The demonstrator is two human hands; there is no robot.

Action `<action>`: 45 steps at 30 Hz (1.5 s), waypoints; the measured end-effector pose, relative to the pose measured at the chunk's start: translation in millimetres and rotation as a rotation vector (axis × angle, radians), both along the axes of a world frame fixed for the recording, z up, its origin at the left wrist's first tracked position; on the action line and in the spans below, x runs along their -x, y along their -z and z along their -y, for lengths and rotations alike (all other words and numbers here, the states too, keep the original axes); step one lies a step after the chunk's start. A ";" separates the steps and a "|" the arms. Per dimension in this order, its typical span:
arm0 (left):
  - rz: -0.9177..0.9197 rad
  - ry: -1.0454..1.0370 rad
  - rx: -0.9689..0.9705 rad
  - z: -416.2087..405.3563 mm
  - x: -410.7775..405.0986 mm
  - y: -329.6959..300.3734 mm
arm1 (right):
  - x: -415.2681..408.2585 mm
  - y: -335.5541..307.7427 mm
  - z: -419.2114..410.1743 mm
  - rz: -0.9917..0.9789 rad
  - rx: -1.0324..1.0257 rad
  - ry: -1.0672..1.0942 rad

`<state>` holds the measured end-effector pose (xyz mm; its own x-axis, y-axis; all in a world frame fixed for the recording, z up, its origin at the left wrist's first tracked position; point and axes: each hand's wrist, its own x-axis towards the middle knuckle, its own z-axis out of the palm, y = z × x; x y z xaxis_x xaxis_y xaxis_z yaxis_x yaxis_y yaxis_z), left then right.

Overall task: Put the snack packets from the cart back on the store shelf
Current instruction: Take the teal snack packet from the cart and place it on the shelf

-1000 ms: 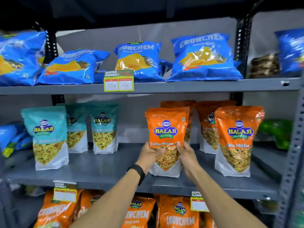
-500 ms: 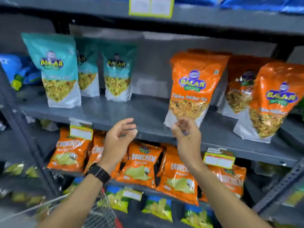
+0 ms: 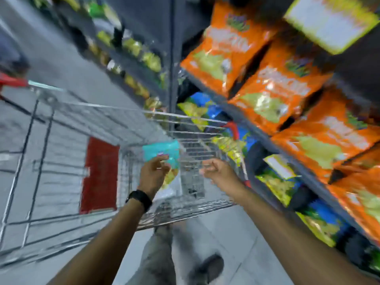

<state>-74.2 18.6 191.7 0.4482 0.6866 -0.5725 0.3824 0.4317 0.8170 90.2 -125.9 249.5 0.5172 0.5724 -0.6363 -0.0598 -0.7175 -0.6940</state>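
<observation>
A teal snack packet (image 3: pixel 158 150) stands inside the wire cart (image 3: pixel 185 116), near its right end. My left hand (image 3: pixel 154 173), with a black watch on the wrist, is down in the cart with its fingers spread right in front of the packet; the blur hides whether they touch. My right hand (image 3: pixel 218 171) hovers over the cart to the right of the packet, fingers loosely curled and holding nothing. The store shelf (image 3: pixel 253 118) runs along the right, with orange packets (image 3: pixel 277 89) lying on it.
The view is tilted and motion-blurred. A red panel (image 3: pixel 99 173) sits in the cart's left part. Green and blue packets (image 3: pixel 232 145) fill the lower shelf beside the cart. My leg and shoe (image 3: pixel 207 268) stand on the grey floor below the cart.
Both hands have left the orange packet standing on the middle shelf. The view has swung down and left to the cart, and both hands have dropped into it.
</observation>
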 end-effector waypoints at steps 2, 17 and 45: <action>-0.098 -0.027 0.069 -23.2 23.9 47.0 | 17.2 44.1 -25.6 -0.099 0.105 -0.041; -0.308 0.008 0.425 -47.5 43.5 238.5 | 47.5 272.3 -105.8 -0.286 0.350 0.126; 0.475 -0.089 -0.070 66.9 8.3 -205.2 | 47.0 -174.5 38.2 0.114 -0.547 0.243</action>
